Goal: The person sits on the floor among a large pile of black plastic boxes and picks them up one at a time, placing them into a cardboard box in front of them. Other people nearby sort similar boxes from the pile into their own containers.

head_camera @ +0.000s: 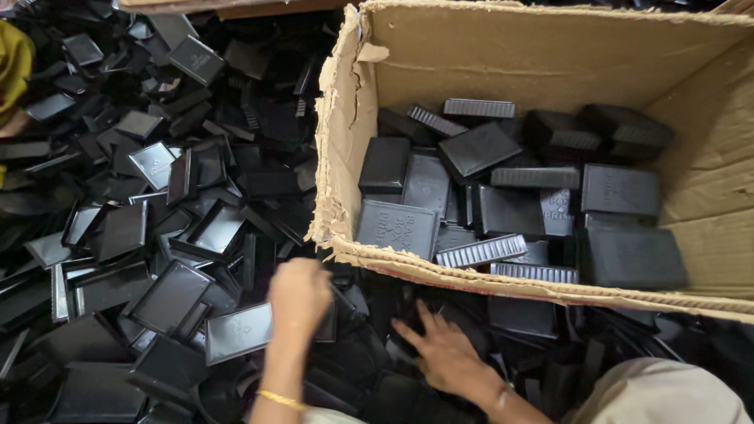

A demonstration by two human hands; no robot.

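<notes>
1. Black plastic lids and trays [169, 294], flat and rectangular with shallow raised rims, lie in a loose heap across the whole left side and along the bottom of the view; some show the hollow side, others the smooth back, and many lean on edge against one another.
2. At the far left edge a bit of yellow-green cloth [14, 63] shows over the heap.
3. The left hand [298, 292] is closed in a loose fist down in the heap, knuckles up, just below the box's near-left corner; its fingers curl under out of sight, so I cannot tell whether they hold a piece. A thin gold bangle [280, 400] sits on that wrist.
4. The right hand [441, 353] lies palm down on the dark pieces, fingers spread wide and pointing left, gripping nothing that shows.
5. A brown cardboard box [503, 55] stands open to the right, its left wall torn and ragged. Inside lie closed black boxes, some with ribbed edges [481, 251], a few with faint pale lettering on the top.
6. A pale beige sleeve or garment [664, 392] fills the bottom-right corner.
</notes>
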